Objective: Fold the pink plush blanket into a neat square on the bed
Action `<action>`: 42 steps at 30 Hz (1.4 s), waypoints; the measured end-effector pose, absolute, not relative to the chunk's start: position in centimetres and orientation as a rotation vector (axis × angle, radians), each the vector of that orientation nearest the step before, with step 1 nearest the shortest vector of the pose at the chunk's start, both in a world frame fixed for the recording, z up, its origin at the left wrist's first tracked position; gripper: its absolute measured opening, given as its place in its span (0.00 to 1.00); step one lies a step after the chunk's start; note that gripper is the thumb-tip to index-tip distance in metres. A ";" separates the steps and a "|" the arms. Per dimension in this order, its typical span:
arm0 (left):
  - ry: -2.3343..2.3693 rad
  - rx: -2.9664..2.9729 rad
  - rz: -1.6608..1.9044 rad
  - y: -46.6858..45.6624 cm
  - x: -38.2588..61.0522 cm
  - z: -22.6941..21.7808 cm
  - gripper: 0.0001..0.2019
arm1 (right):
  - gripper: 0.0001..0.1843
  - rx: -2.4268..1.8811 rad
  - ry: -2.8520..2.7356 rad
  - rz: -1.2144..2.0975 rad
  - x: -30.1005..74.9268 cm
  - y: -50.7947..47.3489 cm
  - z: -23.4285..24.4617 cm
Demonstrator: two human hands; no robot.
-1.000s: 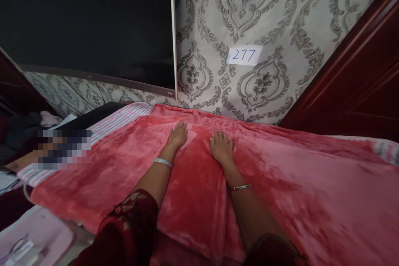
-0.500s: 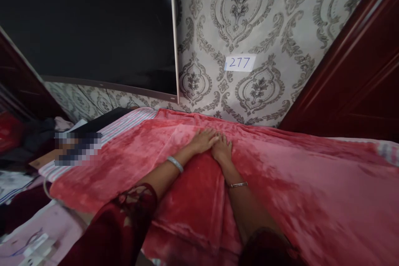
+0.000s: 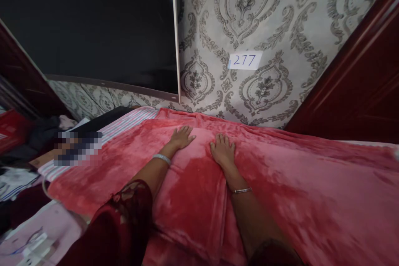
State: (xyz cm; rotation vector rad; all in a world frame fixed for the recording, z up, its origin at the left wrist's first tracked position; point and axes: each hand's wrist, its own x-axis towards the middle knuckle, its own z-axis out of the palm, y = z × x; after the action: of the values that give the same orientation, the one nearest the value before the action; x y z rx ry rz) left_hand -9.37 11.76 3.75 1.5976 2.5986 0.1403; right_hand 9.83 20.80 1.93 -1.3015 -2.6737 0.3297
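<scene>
A plush red and pink blanket (image 3: 193, 191) is spread out in front of me, with a folded layer in the middle and a seam running towards me. My left hand (image 3: 181, 137) lies flat on its far middle part, fingers spread. To the right, my right hand (image 3: 223, 149) also presses flat on the blanket with its fingers apart. A gap of blanket shows between the two hands. Neither hand grips the cloth. I wear a bracelet on each wrist.
A striped sheet (image 3: 124, 122) shows beneath the blanket at the left. A large dark television (image 3: 93, 29) stands behind. On the patterned wall (image 3: 199, 29) is a paper marked 277 (image 3: 245, 60). Clothes (image 3: 18, 183) and a white power strip (image 3: 39, 249) lie at the left.
My left hand has slid left across the blanket, away from my right hand, which it was touching. My right hand has stayed nearly in place, its fingers a little more spread.
</scene>
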 end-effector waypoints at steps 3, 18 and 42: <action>2.556 1.568 0.172 11.1 -11.9 3.1 0.32 | 0.36 -1.293 -2.671 0.331 9.8 21.0 1.8; 2.670 1.340 0.108 9.8 -9.6 6.1 0.35 | 0.35 -1.332 -2.726 0.398 10.8 20.7 4.3; 2.518 1.835 0.100 -1.6 -1.5 3.0 0.34 | 0.35 -0.987 -2.654 0.164 15.3 10.1 0.5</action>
State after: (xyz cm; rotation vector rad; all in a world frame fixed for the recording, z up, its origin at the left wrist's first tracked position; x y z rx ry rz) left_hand -1.48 -1.56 2.97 1.8354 2.5180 0.0999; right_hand 15.28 10.10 0.45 -0.9867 -2.6539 0.1636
